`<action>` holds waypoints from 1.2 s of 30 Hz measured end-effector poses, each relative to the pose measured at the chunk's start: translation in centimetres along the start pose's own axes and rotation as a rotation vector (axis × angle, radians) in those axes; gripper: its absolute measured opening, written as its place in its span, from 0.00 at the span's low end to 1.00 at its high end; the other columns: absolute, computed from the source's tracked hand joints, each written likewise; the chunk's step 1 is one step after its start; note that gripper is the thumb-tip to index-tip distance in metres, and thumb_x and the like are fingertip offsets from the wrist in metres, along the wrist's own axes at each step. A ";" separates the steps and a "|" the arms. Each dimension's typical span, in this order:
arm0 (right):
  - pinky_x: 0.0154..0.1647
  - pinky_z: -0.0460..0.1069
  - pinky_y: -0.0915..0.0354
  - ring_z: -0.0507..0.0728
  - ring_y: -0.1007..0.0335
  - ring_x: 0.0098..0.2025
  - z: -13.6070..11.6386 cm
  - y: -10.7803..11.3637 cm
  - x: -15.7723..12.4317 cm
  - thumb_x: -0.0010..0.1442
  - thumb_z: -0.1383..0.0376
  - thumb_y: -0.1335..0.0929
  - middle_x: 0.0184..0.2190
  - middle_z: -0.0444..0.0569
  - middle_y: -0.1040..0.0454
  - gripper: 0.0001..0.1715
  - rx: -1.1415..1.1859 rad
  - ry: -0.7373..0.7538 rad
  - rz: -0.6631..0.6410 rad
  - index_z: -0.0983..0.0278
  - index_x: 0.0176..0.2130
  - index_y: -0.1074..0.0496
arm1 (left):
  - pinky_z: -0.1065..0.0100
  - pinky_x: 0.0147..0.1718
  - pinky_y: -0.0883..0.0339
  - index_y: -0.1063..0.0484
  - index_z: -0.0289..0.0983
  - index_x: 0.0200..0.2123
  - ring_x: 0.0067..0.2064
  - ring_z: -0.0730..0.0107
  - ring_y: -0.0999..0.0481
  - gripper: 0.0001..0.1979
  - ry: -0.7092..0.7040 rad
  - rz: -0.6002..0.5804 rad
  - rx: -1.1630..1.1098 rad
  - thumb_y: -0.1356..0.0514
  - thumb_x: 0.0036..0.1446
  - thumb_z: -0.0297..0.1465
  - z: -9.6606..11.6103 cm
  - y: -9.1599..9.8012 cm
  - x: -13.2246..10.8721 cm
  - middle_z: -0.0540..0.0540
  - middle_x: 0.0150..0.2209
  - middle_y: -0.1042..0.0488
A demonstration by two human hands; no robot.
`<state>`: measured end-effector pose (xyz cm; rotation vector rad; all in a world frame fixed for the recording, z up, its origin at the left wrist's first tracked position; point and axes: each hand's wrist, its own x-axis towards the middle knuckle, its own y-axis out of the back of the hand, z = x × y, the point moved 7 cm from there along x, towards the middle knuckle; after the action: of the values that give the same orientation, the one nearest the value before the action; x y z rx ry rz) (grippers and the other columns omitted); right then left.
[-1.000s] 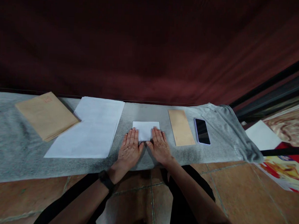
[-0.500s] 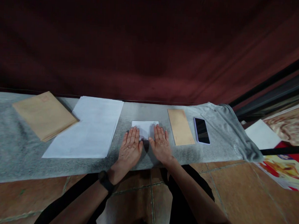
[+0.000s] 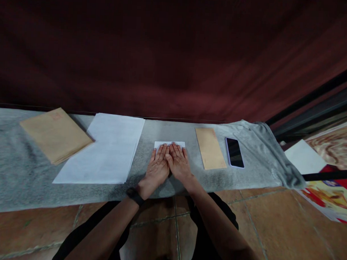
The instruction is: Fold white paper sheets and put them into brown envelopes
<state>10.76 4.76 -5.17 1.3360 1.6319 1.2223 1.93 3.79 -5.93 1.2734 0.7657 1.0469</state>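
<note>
A small folded white paper point(image 3: 169, 144) lies on the grey cloth point(image 3: 23, 185) in the middle of the surface. Both my hands lie flat on it, side by side and touching. My left hand point(image 3: 157, 168) covers its left part, fingers stretched out. My right hand point(image 3: 178, 164) covers its right part, fingers stretched out too. Only the paper's far edge shows beyond my fingertips. A black band sits on my left wrist.
A stack of white sheets point(image 3: 104, 150) lies left of my hands, with brown envelopes point(image 3: 56, 134) further left. A narrow brown envelope point(image 3: 209, 148) and a phone point(image 3: 234, 152) lie to the right. A dark red curtain hangs behind. Tiled floor lies below.
My hands were apart at the paper's two near corners. They have slid forward and together and now cover most of the paper.
</note>
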 end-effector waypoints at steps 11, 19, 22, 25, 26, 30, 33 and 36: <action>0.76 0.65 0.57 0.62 0.55 0.77 0.6 -0.2 0.8 0.77 0.55 0.46 0.74 0.57 0.48 0.34 -0.066 -0.040 0.030 0.69 0.74 0.46 | 0.44 0.73 0.56 0.47 0.24 0.72 0.76 0.53 0.52 0.30 0.092 0.028 -0.042 0.59 0.70 0.30 -1.8 0.4 1.1 0.30 0.73 0.46; 0.75 0.66 0.58 0.66 0.55 0.77 1.7 -0.1 0.3 0.77 0.52 0.46 0.74 0.60 0.49 0.37 -0.089 -0.078 0.093 0.71 0.74 0.48 | 0.44 0.73 0.59 0.48 0.26 0.73 0.76 0.53 0.52 0.31 0.168 0.066 -0.035 0.58 0.71 0.34 -3.0 0.8 0.8 0.32 0.73 0.45; 0.75 0.66 0.58 0.67 0.54 0.76 2.2 0.2 0.0 0.77 0.51 0.48 0.74 0.62 0.49 0.39 -0.105 -0.090 0.116 0.75 0.74 0.49 | 0.44 0.73 0.59 0.48 0.22 0.72 0.76 0.51 0.53 0.32 0.196 0.052 -0.016 0.58 0.71 0.33 -3.2 1.0 0.7 0.30 0.73 0.46; 0.75 0.66 0.58 0.68 0.53 0.76 2.8 0.3 -0.3 0.77 0.51 0.47 0.74 0.64 0.48 0.40 -0.128 -0.096 0.134 0.77 0.73 0.48 | 0.44 0.73 0.58 0.47 0.20 0.71 0.76 0.49 0.52 0.32 0.222 0.058 -0.001 0.57 0.70 0.34 -3.3 1.3 0.5 0.28 0.73 0.47; 0.75 0.66 0.57 0.68 0.53 0.76 3.0 0.3 -0.4 0.77 0.51 0.47 0.74 0.64 0.48 0.40 -0.133 -0.096 0.141 0.77 0.73 0.48 | 0.44 0.73 0.58 0.47 0.19 0.71 0.76 0.48 0.52 0.32 0.229 0.064 0.002 0.57 0.70 0.34 -3.3 1.3 0.4 0.27 0.73 0.47; 0.74 0.67 0.55 0.68 0.52 0.76 3.8 0.5 -0.9 0.77 0.51 0.48 0.74 0.65 0.47 0.40 -0.145 -0.095 0.173 0.77 0.73 0.48 | 0.43 0.72 0.56 0.47 0.18 0.71 0.76 0.46 0.51 0.33 0.249 0.098 0.002 0.56 0.70 0.35 -3.5 1.3 0.1 0.26 0.73 0.47; 0.73 0.67 0.54 0.68 0.52 0.76 4.2 0.6 -1.2 0.77 0.50 0.48 0.73 0.67 0.47 0.41 -0.150 -0.097 0.186 0.77 0.73 0.48 | 0.43 0.72 0.55 0.46 0.19 0.71 0.75 0.46 0.50 0.33 0.263 0.139 -0.011 0.55 0.70 0.36 -3.6 1.3 -0.2 0.26 0.73 0.46; 0.73 0.67 0.54 0.69 0.52 0.75 4.6 0.8 -1.5 0.77 0.50 0.47 0.73 0.68 0.47 0.41 -0.166 -0.106 0.184 0.78 0.73 0.48 | 0.44 0.72 0.55 0.46 0.19 0.71 0.75 0.46 0.49 0.33 0.284 0.164 -0.012 0.55 0.70 0.36 -3.7 1.4 -0.4 0.26 0.72 0.45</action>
<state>15.58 4.42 -5.93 1.4430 1.3276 1.3390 -1.87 4.77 -5.21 1.2069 0.8771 1.3834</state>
